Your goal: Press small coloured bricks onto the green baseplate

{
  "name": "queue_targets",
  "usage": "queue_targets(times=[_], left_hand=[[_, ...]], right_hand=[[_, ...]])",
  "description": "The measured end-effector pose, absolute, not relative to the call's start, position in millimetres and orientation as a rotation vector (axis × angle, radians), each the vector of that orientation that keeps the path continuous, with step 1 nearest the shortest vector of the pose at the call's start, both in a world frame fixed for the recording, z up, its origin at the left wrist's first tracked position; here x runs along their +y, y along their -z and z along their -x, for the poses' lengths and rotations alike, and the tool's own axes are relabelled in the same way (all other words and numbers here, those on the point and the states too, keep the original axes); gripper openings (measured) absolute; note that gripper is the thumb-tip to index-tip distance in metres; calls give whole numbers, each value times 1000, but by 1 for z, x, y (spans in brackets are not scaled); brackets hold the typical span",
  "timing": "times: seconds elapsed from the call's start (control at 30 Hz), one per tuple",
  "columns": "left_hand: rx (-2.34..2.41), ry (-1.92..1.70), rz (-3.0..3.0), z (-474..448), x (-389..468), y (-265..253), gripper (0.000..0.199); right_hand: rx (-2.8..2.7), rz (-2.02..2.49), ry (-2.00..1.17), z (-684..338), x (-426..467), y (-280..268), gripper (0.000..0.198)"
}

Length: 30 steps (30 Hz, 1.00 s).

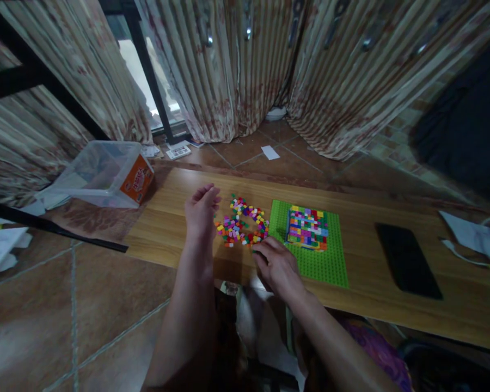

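Observation:
A loose pile of small, many-coloured toy bricks [245,223] lies on the wooden table between my hands. My left hand [202,209] is just left of the pile, its fingers curled inward; whatever they may hold is hidden. At the pile's near right edge, my right hand [277,265] has its thumb and fingers pinched together, with a bit of green showing at the tips that looks like a small brick. Right beside it is a green studded baseplate [316,267], bearing a roughly square block of many-coloured bricks [308,227].
A black phone-like slab [408,261] lies on the table [359,218] to the right, near white cables [465,253] and papers. A clear plastic bin [102,174] with an orange label stands at the far left. Patterned curtains [228,71] hang behind. A black bar [57,226] crosses the left side.

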<state>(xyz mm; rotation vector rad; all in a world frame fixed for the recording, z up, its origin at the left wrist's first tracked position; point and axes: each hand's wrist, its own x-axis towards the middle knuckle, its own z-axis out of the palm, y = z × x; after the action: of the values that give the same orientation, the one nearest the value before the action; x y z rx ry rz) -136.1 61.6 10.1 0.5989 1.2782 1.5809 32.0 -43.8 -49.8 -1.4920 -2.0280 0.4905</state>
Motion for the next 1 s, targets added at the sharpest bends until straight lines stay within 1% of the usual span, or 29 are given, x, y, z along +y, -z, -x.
queue_targets(times=[0.4, 0.7, 1.0], left_hand=[[1191, -1624, -506, 154, 57, -19, 28], [1135, -1641, -482, 161, 59, -17, 28], [1127, -1636, -461, 164, 59, -17, 28]], right_hand=[[-1977, 1396, -440, -7, -9, 50, 20], [-2208, 1509, -371, 12, 16, 37, 18], [-2193, 1508, -392, -2, 20, 40, 17]])
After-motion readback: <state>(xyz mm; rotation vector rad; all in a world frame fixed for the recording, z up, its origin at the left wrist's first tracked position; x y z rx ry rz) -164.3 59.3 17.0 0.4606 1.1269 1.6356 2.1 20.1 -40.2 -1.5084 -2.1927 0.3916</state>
